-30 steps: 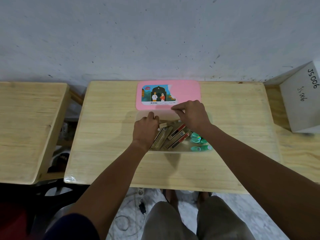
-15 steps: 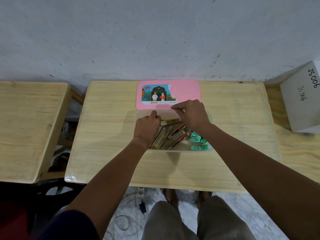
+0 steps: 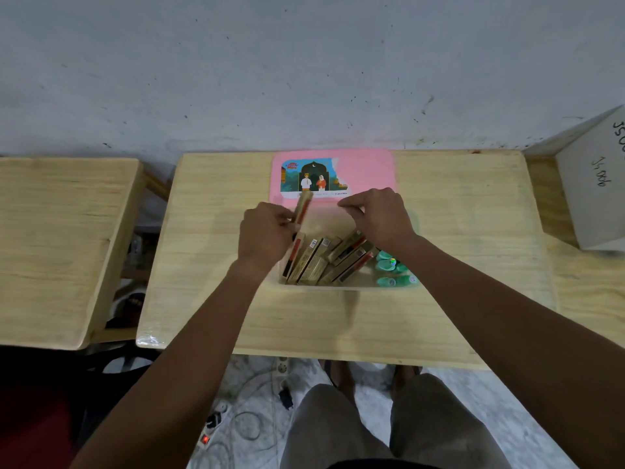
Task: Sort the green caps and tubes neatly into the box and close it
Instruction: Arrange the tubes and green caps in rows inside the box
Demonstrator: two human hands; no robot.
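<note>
A clear plastic box sits mid-table with several gold-and-red tube cartons leaning inside on the left and green caps bunched at its right end. My left hand is shut on one gold-and-red carton, lifted upright above the box's far left corner. My right hand hovers over the box's far side, fingers pinched together; I see nothing in them. The pink lid with a picture label lies flat just behind the box.
The box rests on a light wooden table against a grey wall. A second wooden table stands to the left, a grey cardboard box at the right. Cables and a power strip lie on the floor by my knees.
My left hand has pulled one carton up out of the box and raised it toward the lid. The right hand shifted slightly away from the cartons.
</note>
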